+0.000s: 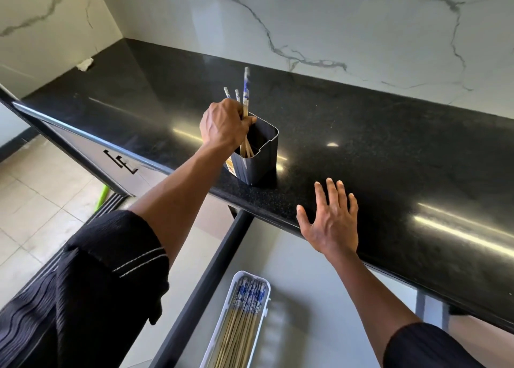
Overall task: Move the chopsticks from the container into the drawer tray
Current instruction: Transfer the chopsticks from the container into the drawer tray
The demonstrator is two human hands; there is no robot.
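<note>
Left hand (222, 124) clamped on few blue-patterned chopsticks (246, 95) standing in dark container (258, 159) at front edge of black worktop (389, 145). Right hand (331, 220) spread flat, empty, over front edge. Worktop right of container bare. Below, white drawer tray (263, 284) holds many chopsticks. Container label unreadable.

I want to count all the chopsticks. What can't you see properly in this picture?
- Chopsticks in the container, head view: the left hand and the dark wall hide most, and the tops are blurred.
- Tray in the drawer: the bottom edge cuts it off, so its bundle cannot be counted.
- Right hand: whether it touches the counter is unclear.
</note>
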